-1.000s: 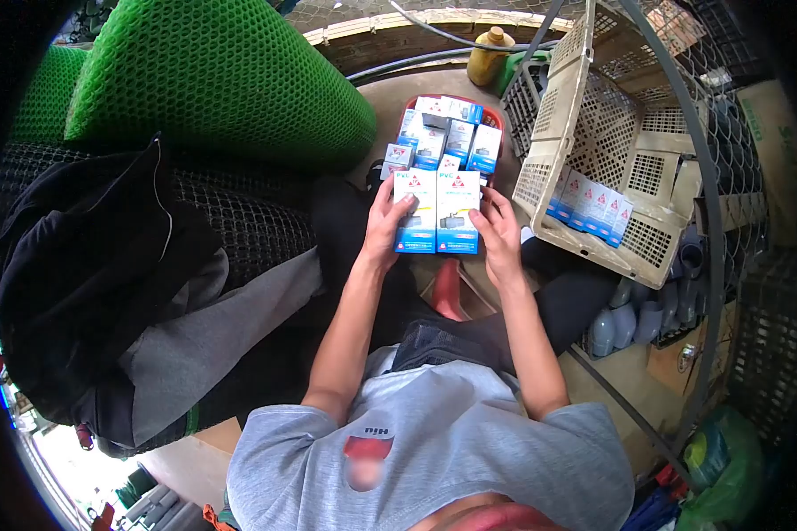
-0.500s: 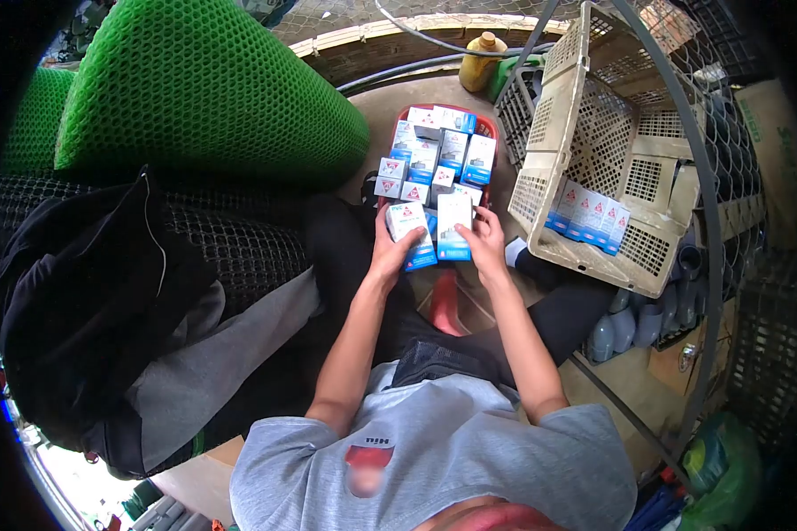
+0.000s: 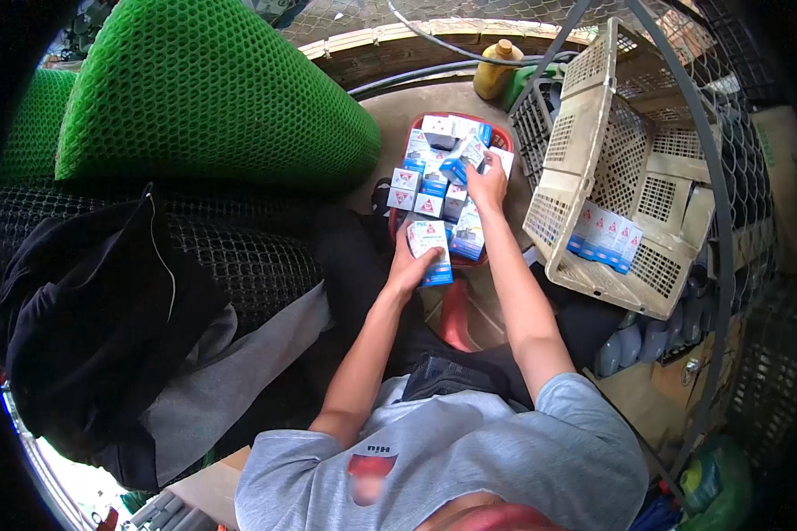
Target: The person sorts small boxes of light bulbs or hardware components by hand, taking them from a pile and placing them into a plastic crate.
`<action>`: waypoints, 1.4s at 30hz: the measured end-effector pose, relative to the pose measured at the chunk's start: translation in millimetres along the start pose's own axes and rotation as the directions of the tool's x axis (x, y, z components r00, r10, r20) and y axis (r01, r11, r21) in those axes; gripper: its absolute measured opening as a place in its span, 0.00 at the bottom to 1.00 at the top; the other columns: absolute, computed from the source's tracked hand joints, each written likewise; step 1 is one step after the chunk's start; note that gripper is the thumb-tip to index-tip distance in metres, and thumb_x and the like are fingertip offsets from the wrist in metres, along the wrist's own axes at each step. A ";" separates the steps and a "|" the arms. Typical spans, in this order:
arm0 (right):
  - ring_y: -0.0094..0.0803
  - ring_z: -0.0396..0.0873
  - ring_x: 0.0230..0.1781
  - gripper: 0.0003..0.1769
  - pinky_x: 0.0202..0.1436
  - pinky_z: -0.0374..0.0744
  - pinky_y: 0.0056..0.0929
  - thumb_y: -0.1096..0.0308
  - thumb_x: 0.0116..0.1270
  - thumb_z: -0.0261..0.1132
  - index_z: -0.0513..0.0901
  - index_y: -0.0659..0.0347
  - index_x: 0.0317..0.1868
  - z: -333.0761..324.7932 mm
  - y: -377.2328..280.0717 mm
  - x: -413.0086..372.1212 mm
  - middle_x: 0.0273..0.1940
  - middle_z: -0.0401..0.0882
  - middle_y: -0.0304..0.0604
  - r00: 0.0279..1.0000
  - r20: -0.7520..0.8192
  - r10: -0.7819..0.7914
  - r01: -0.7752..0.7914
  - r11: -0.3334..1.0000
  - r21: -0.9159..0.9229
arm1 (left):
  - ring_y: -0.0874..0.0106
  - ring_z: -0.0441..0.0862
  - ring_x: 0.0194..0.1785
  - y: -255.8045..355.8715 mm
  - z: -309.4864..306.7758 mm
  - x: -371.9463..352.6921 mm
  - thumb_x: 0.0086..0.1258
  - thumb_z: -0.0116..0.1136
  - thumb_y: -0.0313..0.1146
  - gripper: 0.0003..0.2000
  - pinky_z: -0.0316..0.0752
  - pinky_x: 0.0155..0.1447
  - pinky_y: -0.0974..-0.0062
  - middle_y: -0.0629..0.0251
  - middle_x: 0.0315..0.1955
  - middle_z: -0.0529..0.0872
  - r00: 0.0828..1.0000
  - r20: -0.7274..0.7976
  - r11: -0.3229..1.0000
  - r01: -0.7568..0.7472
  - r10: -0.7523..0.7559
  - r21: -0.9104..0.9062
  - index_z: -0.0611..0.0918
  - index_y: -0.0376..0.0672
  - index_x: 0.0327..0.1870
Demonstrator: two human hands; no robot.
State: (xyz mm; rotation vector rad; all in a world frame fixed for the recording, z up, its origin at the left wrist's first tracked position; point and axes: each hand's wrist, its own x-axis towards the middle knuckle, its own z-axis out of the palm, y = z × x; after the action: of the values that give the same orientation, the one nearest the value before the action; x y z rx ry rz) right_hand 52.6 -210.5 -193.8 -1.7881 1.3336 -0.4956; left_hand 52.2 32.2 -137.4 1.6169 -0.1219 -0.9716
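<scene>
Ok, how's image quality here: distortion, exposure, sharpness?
Head view: heavy fisheye bows the green mesh roll and cream crate, corners vignetted black; head view daylight even, shadows soft, bottom-left edge blown out; head view print sharp on the box in the left hand, less legible on the small box in the right hand.

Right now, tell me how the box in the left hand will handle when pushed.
The box looks like thin printed card, so probably stiff but crushable. The left hand grips it alone, so likely light. Flat faces: it should slide, not roll, though on end it may tip.
</scene>
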 end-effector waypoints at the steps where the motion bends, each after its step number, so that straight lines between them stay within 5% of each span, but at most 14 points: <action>1: 0.51 0.79 0.65 0.32 0.69 0.75 0.49 0.62 0.59 0.73 0.79 0.52 0.66 5.2 -7.8 5.5 0.61 0.84 0.52 0.995 0.010 -0.102 0.102 0.994 -0.026 | 0.59 0.71 0.75 1.8 1.1 -0.4 0.62 0.73 0.29 0.48 0.70 0.75 0.63 0.49 0.73 0.69 1.000 0.006 1.000 -0.019 0.019 0.013 0.55 0.37 0.81; 9: 0.51 0.75 0.70 0.41 0.71 0.75 0.50 0.69 0.56 0.75 0.75 0.49 0.73 89.7 -18.5 73.8 0.67 0.80 0.50 0.934 0.041 -0.356 0.349 0.878 -0.329 | 0.60 0.74 0.72 -12.8 -0.3 4.2 0.61 0.74 0.28 0.50 0.72 0.73 0.64 0.48 0.70 0.72 0.997 0.051 0.996 -0.063 0.060 0.058 0.53 0.38 0.82; 11: 0.51 0.78 0.68 0.43 0.72 0.76 0.47 0.69 0.55 0.77 0.74 0.49 0.74 85.4 -19.5 82.5 0.68 0.79 0.50 0.951 0.237 -0.199 0.262 0.926 -0.272 | 0.60 0.74 0.71 -6.8 -2.2 2.2 0.62 0.74 0.29 0.50 0.72 0.73 0.63 0.48 0.70 0.72 0.997 0.070 1.000 0.015 -0.015 -0.002 0.53 0.39 0.82; 14: 0.46 0.79 0.67 0.39 0.69 0.78 0.43 0.69 0.57 0.77 0.76 0.52 0.72 74.0 -14.5 83.8 0.66 0.81 0.52 0.951 0.234 -0.200 0.260 0.929 -0.262 | 0.61 0.77 0.70 -2.1 -2.0 2.0 0.63 0.73 0.30 0.50 0.74 0.70 0.65 0.47 0.69 0.75 0.999 0.045 1.000 0.004 -0.005 0.020 0.51 0.39 0.83; 16: 0.41 0.82 0.64 0.35 0.64 0.80 0.38 0.68 0.61 0.77 0.77 0.58 0.70 60.6 -17.2 85.3 0.62 0.83 0.54 0.955 0.010 -0.298 0.296 0.952 0.076 | 0.60 0.77 0.70 -0.3 -1.6 4.0 0.63 0.73 0.29 0.50 0.75 0.70 0.65 0.46 0.69 0.74 0.999 0.043 0.999 0.017 -0.015 -0.039 0.52 0.39 0.83; 17: 0.47 0.78 0.67 0.35 0.71 0.74 0.41 0.66 0.63 0.76 0.76 0.62 0.70 46.1 -15.1 88.8 0.66 0.79 0.57 0.982 0.066 -0.177 0.152 0.948 0.281 | 0.60 0.77 0.70 -0.2 -1.2 4.5 0.63 0.73 0.29 0.50 0.76 0.69 0.65 0.46 0.69 0.74 0.999 0.035 0.995 0.033 -0.029 -0.094 0.52 0.39 0.83; 20: 0.39 0.76 0.67 0.35 0.63 0.81 0.41 0.63 0.68 0.76 0.73 0.67 0.70 11.9 -7.8 82.1 0.65 0.78 0.52 0.989 0.110 -0.102 -0.007 0.701 0.713 | 0.59 0.74 0.71 -1.4 -4.0 6.0 0.65 0.70 0.27 0.47 0.75 0.71 0.63 0.49 0.71 0.71 0.999 0.053 0.984 0.017 -0.008 -0.179 0.52 0.39 0.82; 24: 0.38 0.80 0.62 0.39 0.57 0.85 0.43 0.64 0.68 0.77 0.67 0.64 0.73 -39.7 -28.7 34.4 0.63 0.77 0.48 0.985 0.168 -0.042 -0.134 0.434 0.891 | 0.60 0.77 0.69 -3.4 -2.6 11.5 0.65 0.69 0.26 0.45 0.77 0.68 0.62 0.52 0.68 0.75 0.999 0.034 0.961 0.005 0.005 -0.278 0.54 0.42 0.81; 27: 0.36 0.82 0.58 0.36 0.55 0.85 0.39 0.65 0.67 0.78 0.70 0.65 0.70 -47.2 -21.1 35.0 0.64 0.78 0.48 0.991 0.117 0.065 -0.134 0.461 0.877 | 0.60 0.77 0.68 -8.1 -4.0 13.0 0.66 0.69 0.26 0.45 0.77 0.68 0.62 0.52 0.67 0.75 1.000 0.009 0.953 -0.004 0.007 -0.302 0.53 0.42 0.82; 29: 0.33 0.84 0.55 0.35 0.51 0.84 0.30 0.69 0.64 0.80 0.72 0.67 0.66 -42.5 -21.8 44.1 0.59 0.84 0.53 0.999 0.011 0.033 -0.026 0.504 0.863 | 0.60 0.77 0.69 -9.3 -4.7 10.9 0.66 0.69 0.26 0.46 0.77 0.68 0.61 0.50 0.68 0.74 1.000 0.018 0.953 0.004 0.002 -0.302 0.53 0.42 0.82; 35: 0.33 0.84 0.55 0.39 0.57 0.81 0.28 0.73 0.63 0.79 0.69 0.72 0.70 -8.9 -48.7 68.2 0.58 0.83 0.56 0.988 -0.149 -0.030 0.133 0.650 0.749 | 0.60 0.76 0.70 -1.4 -1.9 6.5 0.65 0.70 0.27 0.47 0.76 0.70 0.61 0.49 0.69 0.73 0.999 0.041 0.957 0.001 0.012 -0.289 0.51 0.41 0.82; 39: 0.38 0.85 0.55 0.35 0.60 0.81 0.34 0.74 0.61 0.78 0.75 0.66 0.68 33.9 -43.1 97.9 0.55 0.86 0.55 0.920 -0.035 -0.390 0.362 0.812 0.458 | 0.59 0.74 0.71 6.9 -2.3 4.4 0.65 0.70 0.27 0.48 0.74 0.71 0.62 0.49 0.70 0.71 0.998 0.056 0.966 0.000 0.015 -0.260 0.50 0.41 0.83; 40: 0.33 0.84 0.55 0.34 0.59 0.81 0.30 0.78 0.61 0.76 0.74 0.67 0.67 44.8 -36.5 105.5 0.55 0.86 0.51 0.907 0.052 -0.418 0.390 0.880 0.272 | 0.59 0.73 0.72 8.3 -3.3 4.0 0.65 0.70 0.27 0.49 0.73 0.72 0.62 0.48 0.71 0.70 0.998 0.065 0.965 0.008 0.009 -0.261 0.50 0.41 0.83; 42: 0.41 0.86 0.59 0.34 0.60 0.82 0.35 0.78 0.60 0.75 0.75 0.63 0.68 59.2 -27.7 104.3 0.57 0.86 0.56 0.890 0.217 -0.401 0.381 0.916 0.129 | 0.59 0.73 0.72 10.4 -5.0 5.4 0.65 0.70 0.27 0.49 0.73 0.72 0.62 0.48 0.71 0.70 0.998 0.063 0.966 0.013 0.004 -0.260 0.50 0.41 0.83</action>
State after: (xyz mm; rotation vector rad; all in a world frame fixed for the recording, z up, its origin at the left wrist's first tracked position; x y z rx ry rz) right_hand 149.0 -281.3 -222.5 -1.9832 0.7748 -0.5212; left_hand 63.3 29.9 -131.5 1.3470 -0.0318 -0.9985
